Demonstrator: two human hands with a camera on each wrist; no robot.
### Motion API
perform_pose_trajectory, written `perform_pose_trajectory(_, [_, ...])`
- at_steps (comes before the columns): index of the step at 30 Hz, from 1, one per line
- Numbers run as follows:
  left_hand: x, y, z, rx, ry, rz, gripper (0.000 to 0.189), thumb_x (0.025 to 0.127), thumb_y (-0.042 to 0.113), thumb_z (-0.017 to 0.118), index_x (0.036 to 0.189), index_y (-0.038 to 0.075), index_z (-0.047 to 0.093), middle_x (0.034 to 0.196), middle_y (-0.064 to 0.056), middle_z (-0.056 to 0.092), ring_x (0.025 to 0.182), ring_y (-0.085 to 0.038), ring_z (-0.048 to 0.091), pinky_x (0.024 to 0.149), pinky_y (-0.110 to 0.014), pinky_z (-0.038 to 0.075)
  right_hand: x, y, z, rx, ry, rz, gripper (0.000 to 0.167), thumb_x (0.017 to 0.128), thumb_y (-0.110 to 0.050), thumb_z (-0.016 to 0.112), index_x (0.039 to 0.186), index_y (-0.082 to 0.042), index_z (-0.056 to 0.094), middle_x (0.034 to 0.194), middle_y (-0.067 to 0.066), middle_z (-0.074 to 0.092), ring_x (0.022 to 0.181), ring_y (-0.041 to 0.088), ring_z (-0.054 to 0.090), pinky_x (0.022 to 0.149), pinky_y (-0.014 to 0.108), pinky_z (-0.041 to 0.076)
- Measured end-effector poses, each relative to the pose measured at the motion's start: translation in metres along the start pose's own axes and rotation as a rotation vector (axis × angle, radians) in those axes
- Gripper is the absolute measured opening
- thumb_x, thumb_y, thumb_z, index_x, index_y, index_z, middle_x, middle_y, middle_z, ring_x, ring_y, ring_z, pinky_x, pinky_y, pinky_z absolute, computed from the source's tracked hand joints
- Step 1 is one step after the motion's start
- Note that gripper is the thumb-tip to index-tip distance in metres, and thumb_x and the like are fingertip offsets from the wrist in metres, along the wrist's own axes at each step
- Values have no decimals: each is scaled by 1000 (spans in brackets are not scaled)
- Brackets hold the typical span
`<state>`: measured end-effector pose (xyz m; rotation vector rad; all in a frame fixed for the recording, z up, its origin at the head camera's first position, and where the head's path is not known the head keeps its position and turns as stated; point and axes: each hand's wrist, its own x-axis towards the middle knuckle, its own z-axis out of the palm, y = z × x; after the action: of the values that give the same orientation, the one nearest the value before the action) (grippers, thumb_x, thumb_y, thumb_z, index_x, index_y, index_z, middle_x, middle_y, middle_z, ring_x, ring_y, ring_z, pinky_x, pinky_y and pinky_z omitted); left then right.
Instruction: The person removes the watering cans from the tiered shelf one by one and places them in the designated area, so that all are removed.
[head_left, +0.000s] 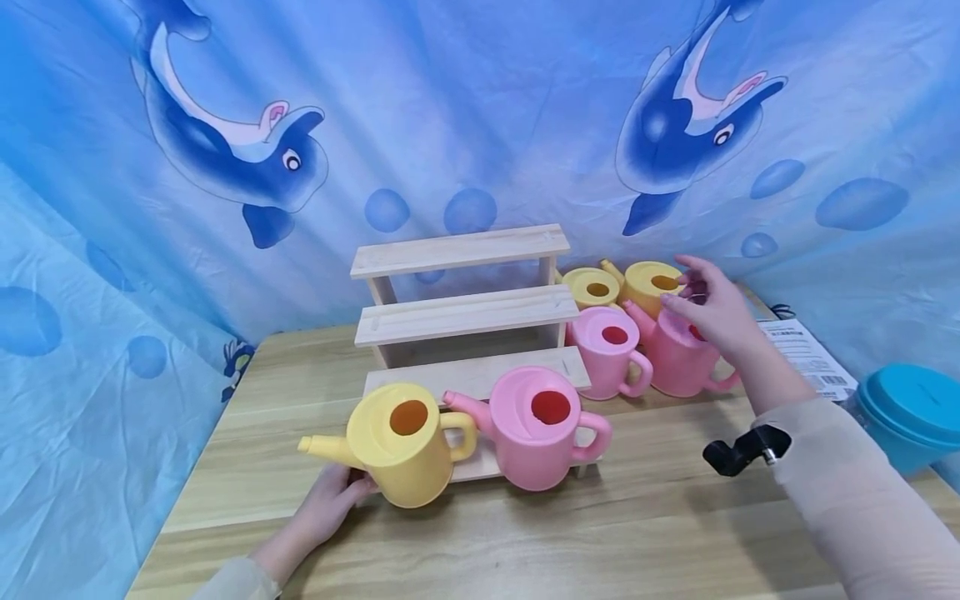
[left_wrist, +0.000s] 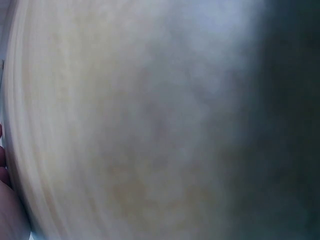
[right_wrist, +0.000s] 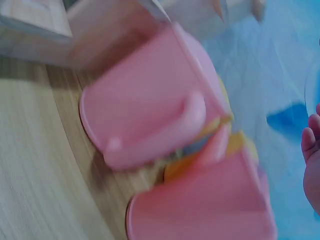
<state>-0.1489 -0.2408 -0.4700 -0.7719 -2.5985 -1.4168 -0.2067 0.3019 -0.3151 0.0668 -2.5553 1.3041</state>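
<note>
If the right hand (head_left: 716, 312), fingers loosely parted by the rear yellow can (head_left: 637, 292), sweeps low, the crowded pink can (head_left: 678, 354) could topple; the left hand's (head_left: 326, 502) hidden fingers, I cannot tell.

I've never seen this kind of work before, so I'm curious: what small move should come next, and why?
Probably the right hand should close its thumb and fingers on the rear-right yellow watering can: it is right beside that can's opening and doesn't appear to be holding anything. The wooden stand has bare upper steps, so there seems to be room.
</note>
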Motion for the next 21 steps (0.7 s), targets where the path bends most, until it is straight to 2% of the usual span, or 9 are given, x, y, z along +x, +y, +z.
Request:
perform_pose_trajectory(4, [1, -1, 0, -4, -2, -5, 25, 83, 2, 60, 106, 9, 56, 90, 1, 58, 80, -5, 52, 67, -26, 46, 3, -17, 12, 12, -84, -58, 65, 89, -25, 63, 144, -9, 31, 117, 11, 43, 99, 21, 42, 80, 26, 37])
perform_pose_trajectory(7, [1, -1, 1, -1, 3, -9, 25, 82, 1, 60, 105, 9, 56, 90, 4, 57, 79, -5, 52, 67, -26, 46, 4, -28, 21, 19, -151, -104, 64, 89, -24, 63, 143, -8, 33, 116, 13, 43, 101, 23, 43, 81, 30, 39])
perform_pose_trajectory(14, [0, -1, 0, 6, 12, 4, 26, 82, 0, 60, 107, 9, 57, 91, 7, 57, 80, -4, 53, 67, -26, 47, -2, -47, 39, 9, -304, -137, 63, 87, -29, 65, 141, -13, 37, 116, 11, 46, 102, 24, 43, 81, 36, 42])
perform_pose_trajectory(21, [0, -1, 1, 9, 12, 2, 27, 82, 0, 60, 107, 8, 57, 93, 6, 58, 81, -4, 54, 68, -26, 47, -10, -56, 55, 36, -493, -225, 60, 86, -22, 66, 139, -11, 41, 114, 14, 51, 100, 24, 49, 84, 40, 43])
